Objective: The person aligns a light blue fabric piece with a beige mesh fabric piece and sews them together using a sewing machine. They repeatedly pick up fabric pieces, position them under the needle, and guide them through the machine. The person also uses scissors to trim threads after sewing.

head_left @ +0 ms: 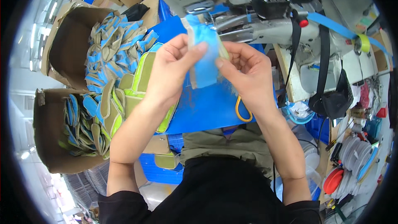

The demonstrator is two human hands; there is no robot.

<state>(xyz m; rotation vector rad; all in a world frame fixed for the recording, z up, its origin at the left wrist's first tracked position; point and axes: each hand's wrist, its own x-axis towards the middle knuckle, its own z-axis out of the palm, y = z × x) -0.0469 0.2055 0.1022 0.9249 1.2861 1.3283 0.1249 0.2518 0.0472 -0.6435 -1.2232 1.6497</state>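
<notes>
Below the head of a sewing machine point(240, 20), a blue fabric piece with beige edges point(205, 68) is stretched between both hands. My left hand point(176, 62) pinches its left edge, thumb on top. On the other side, my right hand point(246, 68) grips the right edge between thumb and curled fingers. The upper end of the piece reaches up to the machine's presser area, and whether it is under the foot is hard to see. Beside my left wrist lie green and khaki fabric pieces point(143, 74). Scissors with a yellow handle point(243, 110) rest near my right wrist.
Two cardboard boxes stand at the left, the upper box point(66, 45) beside a heap of blue and beige pieces point(112, 49), the lower box point(52, 128) holding stacked pieces. Blue tape point(331, 23) feeds in from the right. Spools point(356, 153) crowd the right side.
</notes>
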